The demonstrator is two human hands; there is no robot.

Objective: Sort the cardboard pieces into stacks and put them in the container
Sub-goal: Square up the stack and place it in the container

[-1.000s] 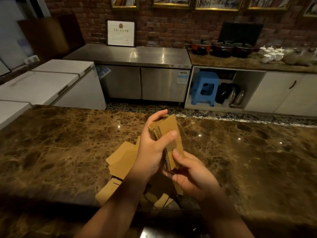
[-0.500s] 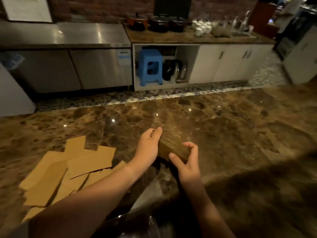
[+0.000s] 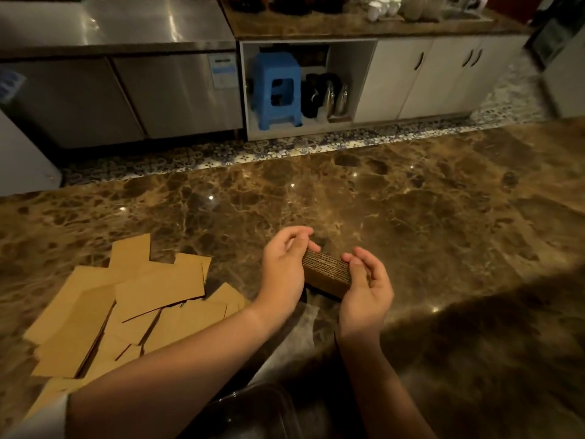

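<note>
A thick stack of small cardboard pieces lies edge-up on the brown marble counter, its corrugated edges facing me. My left hand presses its left end with the fingers curled over the far corner. My right hand grips its right end, thumb on top. Several loose flat cardboard pieces lie overlapping on the counter to the left. A clear plastic container shows at the bottom edge, partly hidden by my left forearm.
Beyond the counter's far edge lies a patterned tile floor. Behind it stand steel cabinets, a blue stool in an open shelf, and white cupboards. A dark shadow covers the counter's right front part.
The stack has come down from upright in front of me to the counter, to the right of the loose pieces. Both hands went with it and stay at its ends.
</note>
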